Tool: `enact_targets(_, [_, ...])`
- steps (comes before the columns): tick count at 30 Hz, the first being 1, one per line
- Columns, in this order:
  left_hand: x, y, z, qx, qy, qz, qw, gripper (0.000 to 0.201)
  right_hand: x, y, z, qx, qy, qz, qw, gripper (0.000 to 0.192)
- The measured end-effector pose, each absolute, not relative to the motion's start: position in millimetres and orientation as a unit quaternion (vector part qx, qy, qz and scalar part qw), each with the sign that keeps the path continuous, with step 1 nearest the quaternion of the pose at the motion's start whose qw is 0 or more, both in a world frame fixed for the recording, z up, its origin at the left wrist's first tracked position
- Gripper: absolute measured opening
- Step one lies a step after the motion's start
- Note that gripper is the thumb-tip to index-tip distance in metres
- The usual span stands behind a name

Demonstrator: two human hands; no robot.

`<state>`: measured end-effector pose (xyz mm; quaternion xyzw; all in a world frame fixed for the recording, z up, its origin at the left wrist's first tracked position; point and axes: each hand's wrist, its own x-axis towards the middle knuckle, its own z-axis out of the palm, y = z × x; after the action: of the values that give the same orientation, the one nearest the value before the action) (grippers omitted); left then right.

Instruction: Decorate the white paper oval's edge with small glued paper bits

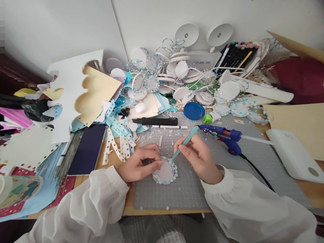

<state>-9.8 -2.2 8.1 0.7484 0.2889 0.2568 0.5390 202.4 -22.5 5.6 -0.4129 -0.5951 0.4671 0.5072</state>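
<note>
Disc with a blue star rim lies on the grey mat, between both hands. Left hand presses fingers on its left edge, holding it flat. Right hand grips teal tweezers, tip touching the disc's upper right rim. Glue gun lies just behind.

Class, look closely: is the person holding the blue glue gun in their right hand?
No. The right hand holds teal tweezers; the glue gun lies on the mat.

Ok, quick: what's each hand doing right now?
Left hand: fingers pressed on the round disc, steadying it.
Right hand: closed on the teal tweezers.
</note>
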Motion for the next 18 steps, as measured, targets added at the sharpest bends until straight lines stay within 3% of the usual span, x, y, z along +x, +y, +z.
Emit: enact_targets(18, [-8.3,-0.6,7.5,0.754,0.259,0.270,0.540,0.032,201.3,-22.0,6.1,-0.417,-0.580,0.488,0.501,0.013])
